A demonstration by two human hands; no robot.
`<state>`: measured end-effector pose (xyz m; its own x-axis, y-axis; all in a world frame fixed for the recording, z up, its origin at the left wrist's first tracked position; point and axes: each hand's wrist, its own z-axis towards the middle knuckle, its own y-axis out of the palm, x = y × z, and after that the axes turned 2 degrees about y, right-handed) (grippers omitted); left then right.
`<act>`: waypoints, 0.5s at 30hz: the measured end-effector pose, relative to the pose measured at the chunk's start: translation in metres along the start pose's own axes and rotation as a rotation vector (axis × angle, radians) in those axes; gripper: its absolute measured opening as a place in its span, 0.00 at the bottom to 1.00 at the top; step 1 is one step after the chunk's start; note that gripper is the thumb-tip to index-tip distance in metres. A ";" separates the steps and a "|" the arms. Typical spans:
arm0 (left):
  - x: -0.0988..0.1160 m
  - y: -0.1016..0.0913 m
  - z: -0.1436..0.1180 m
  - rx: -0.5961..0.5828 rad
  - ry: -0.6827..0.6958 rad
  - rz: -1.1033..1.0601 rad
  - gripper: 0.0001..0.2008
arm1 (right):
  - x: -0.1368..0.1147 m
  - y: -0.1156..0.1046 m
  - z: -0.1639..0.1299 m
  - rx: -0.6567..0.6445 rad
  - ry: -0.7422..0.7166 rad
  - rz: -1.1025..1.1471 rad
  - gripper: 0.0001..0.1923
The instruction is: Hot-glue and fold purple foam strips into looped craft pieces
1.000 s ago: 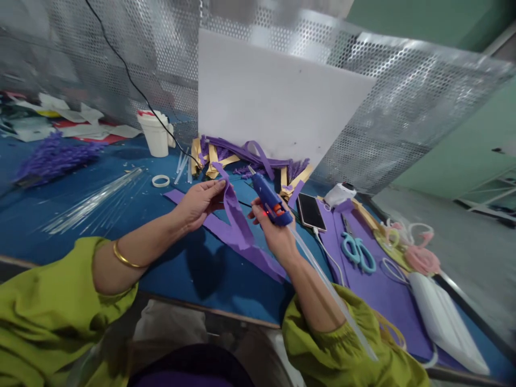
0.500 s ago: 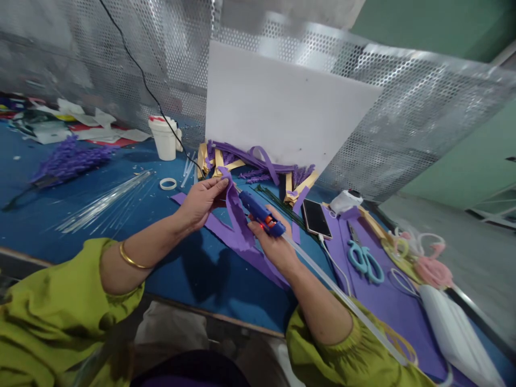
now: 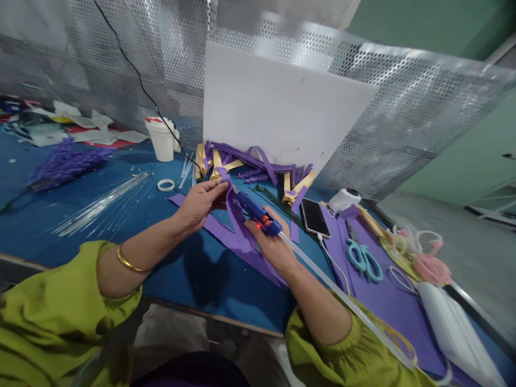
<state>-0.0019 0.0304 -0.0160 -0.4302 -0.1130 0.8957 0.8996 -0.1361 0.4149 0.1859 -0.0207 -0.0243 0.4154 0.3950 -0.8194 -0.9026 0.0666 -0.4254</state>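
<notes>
- The scene is seen from one camera only, worn on the head, so no second view is shared.
- It is pointed forward and down at the blue table (image 3: 60,215), from close above the near edge.
- The perforated metal screen (image 3: 403,107) is faced at the far side.

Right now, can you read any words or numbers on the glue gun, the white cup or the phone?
No text can be read anywhere.
Blue glue gun in the right hand: no lettering shows, only a red light.
White cup: red marks near the rim, too blurred to read.
Phone: screen dark, nothing on it.
Purple strip held by the left hand: plain.
</notes>
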 end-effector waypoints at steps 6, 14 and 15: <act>-0.001 0.000 -0.001 0.019 0.006 -0.014 0.14 | 0.002 0.001 0.000 0.019 0.011 -0.012 0.18; 0.000 0.001 -0.002 0.029 -0.011 -0.034 0.15 | -0.002 0.001 0.000 0.055 0.001 -0.023 0.20; 0.001 0.001 -0.002 0.031 -0.015 -0.035 0.16 | -0.003 0.001 -0.001 0.058 0.004 -0.019 0.20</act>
<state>-0.0013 0.0279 -0.0151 -0.4604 -0.0939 0.8827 0.8861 -0.1092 0.4505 0.1836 -0.0222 -0.0230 0.4327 0.3895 -0.8130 -0.8996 0.1275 -0.4177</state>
